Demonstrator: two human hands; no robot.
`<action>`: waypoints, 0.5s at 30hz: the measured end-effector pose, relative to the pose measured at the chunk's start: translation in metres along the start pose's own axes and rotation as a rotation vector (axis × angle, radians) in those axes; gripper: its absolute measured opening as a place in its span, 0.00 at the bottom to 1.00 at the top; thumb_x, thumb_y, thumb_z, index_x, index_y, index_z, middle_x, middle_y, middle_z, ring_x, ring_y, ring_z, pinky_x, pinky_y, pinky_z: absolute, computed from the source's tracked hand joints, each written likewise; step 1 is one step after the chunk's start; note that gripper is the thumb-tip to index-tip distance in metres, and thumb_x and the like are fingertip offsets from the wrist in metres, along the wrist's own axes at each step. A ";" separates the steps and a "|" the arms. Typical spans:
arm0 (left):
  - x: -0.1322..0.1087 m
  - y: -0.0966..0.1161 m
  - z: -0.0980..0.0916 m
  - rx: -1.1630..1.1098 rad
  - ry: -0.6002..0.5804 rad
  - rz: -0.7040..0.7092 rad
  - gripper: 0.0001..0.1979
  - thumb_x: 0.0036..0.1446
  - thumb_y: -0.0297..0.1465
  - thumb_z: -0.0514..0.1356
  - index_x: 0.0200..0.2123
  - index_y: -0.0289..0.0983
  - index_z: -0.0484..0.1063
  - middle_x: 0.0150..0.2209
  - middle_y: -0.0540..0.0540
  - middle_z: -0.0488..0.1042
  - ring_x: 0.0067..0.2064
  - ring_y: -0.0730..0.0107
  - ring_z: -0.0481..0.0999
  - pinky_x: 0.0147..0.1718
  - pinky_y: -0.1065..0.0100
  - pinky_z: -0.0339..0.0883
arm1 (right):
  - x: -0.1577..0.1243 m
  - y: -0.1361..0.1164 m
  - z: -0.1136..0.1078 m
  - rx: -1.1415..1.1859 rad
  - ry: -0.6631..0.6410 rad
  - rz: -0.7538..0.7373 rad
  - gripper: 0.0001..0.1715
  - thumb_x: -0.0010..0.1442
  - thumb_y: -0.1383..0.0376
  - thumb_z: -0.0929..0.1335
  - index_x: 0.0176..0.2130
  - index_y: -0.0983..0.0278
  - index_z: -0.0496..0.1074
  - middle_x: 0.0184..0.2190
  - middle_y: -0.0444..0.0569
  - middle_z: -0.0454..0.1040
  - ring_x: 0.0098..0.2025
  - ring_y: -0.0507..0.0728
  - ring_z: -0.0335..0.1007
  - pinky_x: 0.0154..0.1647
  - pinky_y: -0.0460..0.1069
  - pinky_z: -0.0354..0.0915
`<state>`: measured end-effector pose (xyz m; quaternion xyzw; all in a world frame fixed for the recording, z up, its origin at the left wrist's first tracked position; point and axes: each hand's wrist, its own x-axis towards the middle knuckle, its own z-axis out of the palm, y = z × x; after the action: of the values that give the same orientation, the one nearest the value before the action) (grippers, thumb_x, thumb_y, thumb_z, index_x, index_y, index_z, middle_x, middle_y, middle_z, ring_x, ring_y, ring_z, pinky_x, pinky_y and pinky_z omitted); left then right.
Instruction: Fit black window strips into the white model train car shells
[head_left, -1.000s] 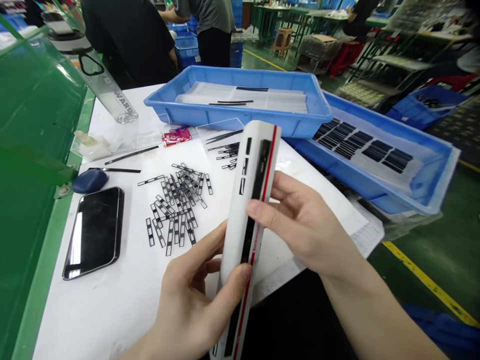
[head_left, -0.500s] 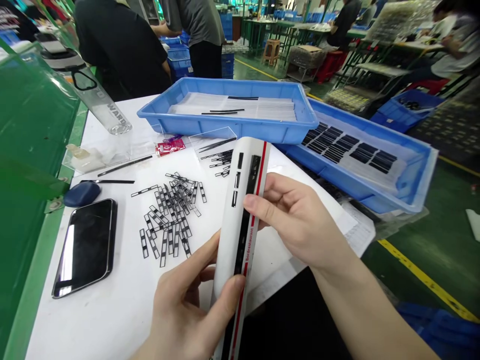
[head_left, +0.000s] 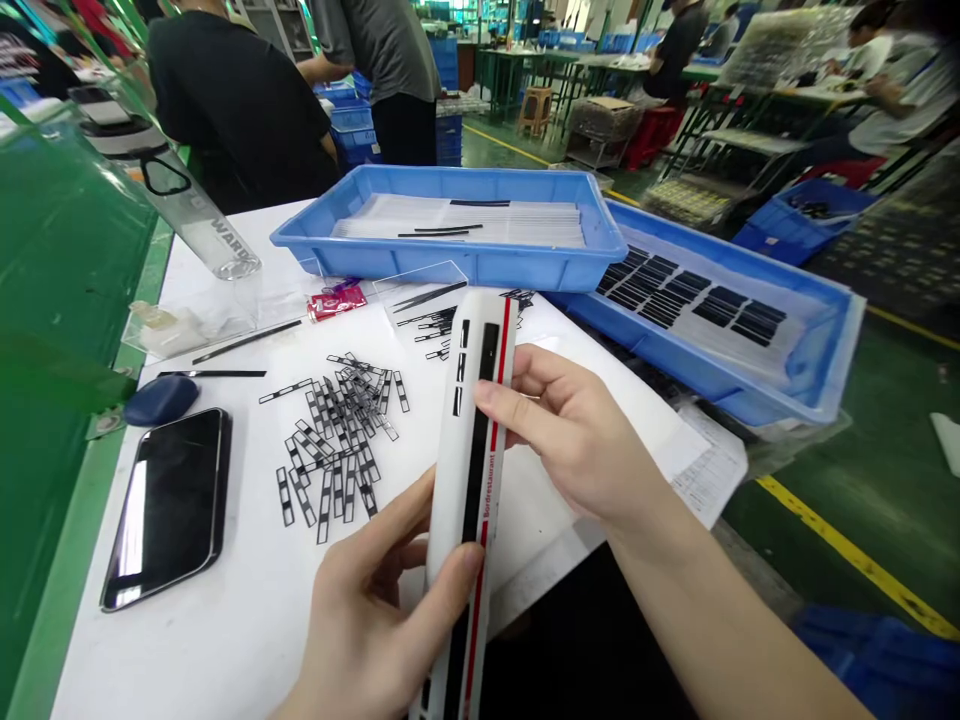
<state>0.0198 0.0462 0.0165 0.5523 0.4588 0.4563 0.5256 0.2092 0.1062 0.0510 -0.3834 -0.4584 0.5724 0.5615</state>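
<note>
A white model train car body point(head_left: 448, 470) with a red stripe, a black window band and the word "Bordrestaurant" is held upright and slightly tilted in front of me. My left hand point(head_left: 394, 590) is closed round its lower part, thumb on the striped side. Higher up, my right hand point(head_left: 555, 430) grips the right edge, its thumb pressed on the black band and its fingers behind. On the table to the left lies a loose pile of small black-framed clear window strips point(head_left: 341, 430). More such pieces point(head_left: 435, 330) lie behind the car body, beside tweezers point(head_left: 429, 294).
A blue tray point(head_left: 450, 262) with white parts stands at the back. Another blue tray point(head_left: 814, 385) with black strips is at the right. On the left are a phone point(head_left: 169, 510), a dark blue rounded object point(head_left: 160, 399) and a clear bottle point(head_left: 202, 215). Other people work beyond.
The car body has shifted slightly left with both hands and turned a little, so reflections on its black band differ. The view has shifted slightly; both grips look the same.
</note>
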 end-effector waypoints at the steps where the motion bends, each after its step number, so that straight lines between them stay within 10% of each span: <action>1: 0.000 0.002 0.002 -0.028 0.025 -0.041 0.19 0.61 0.33 0.73 0.56 0.47 0.82 0.55 0.50 0.84 0.51 0.61 0.86 0.45 0.75 0.83 | 0.001 0.000 0.000 0.010 -0.006 0.003 0.05 0.67 0.64 0.75 0.43 0.63 0.79 0.38 0.45 0.83 0.39 0.51 0.80 0.42 0.44 0.77; 9: -0.001 0.006 0.006 -0.073 0.036 -0.118 0.19 0.59 0.36 0.74 0.54 0.48 0.84 0.51 0.50 0.86 0.39 0.66 0.86 0.37 0.75 0.82 | 0.006 0.001 -0.001 -0.010 0.042 -0.015 0.04 0.66 0.66 0.76 0.41 0.63 0.79 0.39 0.45 0.82 0.38 0.52 0.82 0.39 0.44 0.79; 15: 0.003 0.005 0.006 -0.113 -0.005 -0.128 0.19 0.59 0.34 0.75 0.54 0.49 0.84 0.55 0.50 0.84 0.50 0.61 0.87 0.45 0.74 0.83 | 0.007 0.003 0.000 -0.023 0.043 -0.017 0.05 0.66 0.65 0.75 0.43 0.64 0.78 0.40 0.45 0.81 0.38 0.52 0.81 0.40 0.46 0.79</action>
<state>0.0262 0.0477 0.0212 0.4923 0.4653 0.4457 0.5853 0.2084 0.1128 0.0488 -0.3984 -0.4561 0.5538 0.5715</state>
